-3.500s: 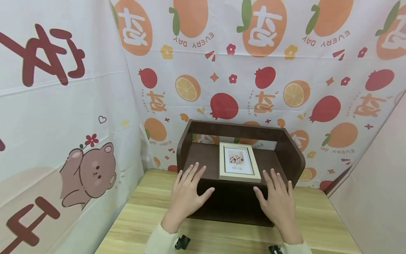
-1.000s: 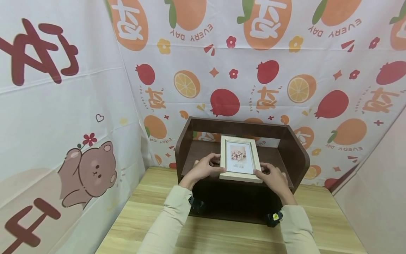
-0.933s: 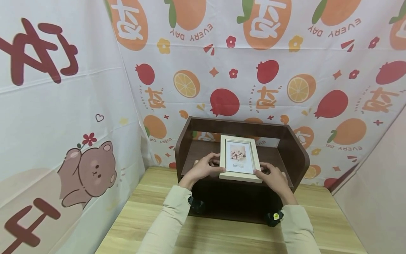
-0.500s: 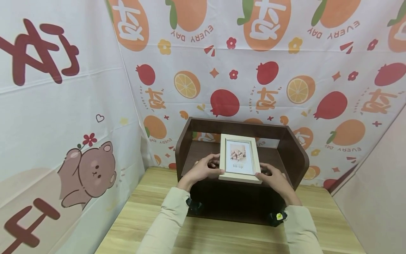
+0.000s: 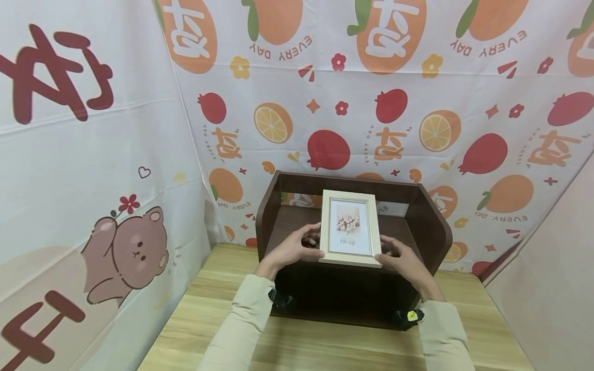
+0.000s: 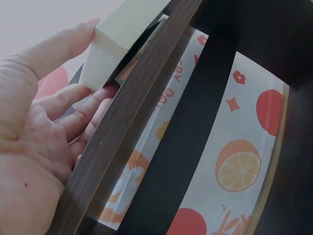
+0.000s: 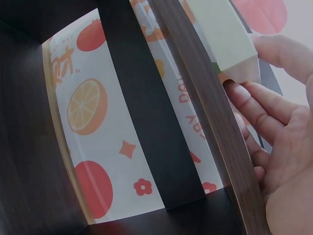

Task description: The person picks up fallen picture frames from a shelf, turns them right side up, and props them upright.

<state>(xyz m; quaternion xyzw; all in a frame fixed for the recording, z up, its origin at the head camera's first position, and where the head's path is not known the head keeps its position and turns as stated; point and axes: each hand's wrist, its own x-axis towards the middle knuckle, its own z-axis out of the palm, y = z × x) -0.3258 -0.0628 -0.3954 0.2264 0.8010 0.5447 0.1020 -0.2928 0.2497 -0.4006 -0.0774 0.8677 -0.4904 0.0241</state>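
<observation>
A cream picture frame (image 5: 351, 260) with a flower print is tilted up over the top board of a dark brown shelf (image 5: 297, 221), its far end raised. My left hand (image 5: 294, 247) grips its near left corner, thumb on the front. At the near right corner my right hand (image 5: 402, 260) holds it the same way. In the left wrist view, the left hand (image 6: 54, 107) pinches the frame's corner (image 6: 105, 54) with thumb above and fingers beneath. The right wrist view has the right hand (image 7: 281, 107) pinching the other corner (image 7: 239, 54), beside the shelf's front edge.
The shelf stands on a wood-grain table (image 5: 213, 299), with tall side panels and a dark lower compartment (image 5: 343, 299). Behind it hangs a fruit-printed cloth (image 5: 297, 77). A cloth with a bear print (image 5: 134, 252) hangs on the left, and a plain pale wall (image 5: 547, 278) stands on the right.
Earlier the frame lay flat on the shelf with both hands open beside it. The hands have since taken hold of its near corners, and its far end has risen, tilting it toward me.
</observation>
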